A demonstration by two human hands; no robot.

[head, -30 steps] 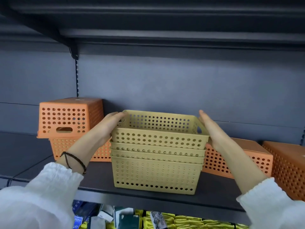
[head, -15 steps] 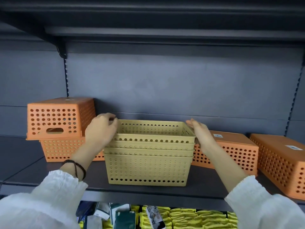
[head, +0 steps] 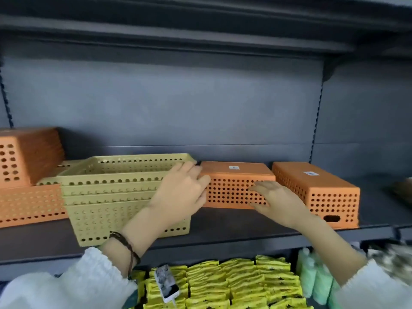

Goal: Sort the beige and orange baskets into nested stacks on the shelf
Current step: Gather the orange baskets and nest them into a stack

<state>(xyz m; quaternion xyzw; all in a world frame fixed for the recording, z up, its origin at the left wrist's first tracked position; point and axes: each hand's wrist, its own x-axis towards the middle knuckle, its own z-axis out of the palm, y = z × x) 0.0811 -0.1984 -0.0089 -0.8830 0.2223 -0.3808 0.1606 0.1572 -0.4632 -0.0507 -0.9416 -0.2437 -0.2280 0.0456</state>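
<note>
Both hands are up at the shelf (head: 225,227) now, either side of the middle orange basket (head: 231,175), which lies upside down with a small white label (head: 234,167) on its base. The left hand (head: 180,195) reaches across the right end of the beige stack (head: 116,197), fingers loosely extended at the orange basket's left corner; whether it has any hold there is too blurred to tell. The right hand (head: 278,201) lies flat, fingers spread against the basket's holed front wall, holding nothing. The beige stack sits upright and nested, just left of that basket and right up against it. Just beside it on the right lies another upturned orange basket (head: 323,192), close by, crowding that end. Far left, one orange basket (head: 29,155) sits upside down on an upright one (head: 31,204). A dark bracelet (head: 127,248) circles the left wrist. Below the shelf, yellow packets (head: 234,282) and pale green bottles (head: 312,275).
</note>
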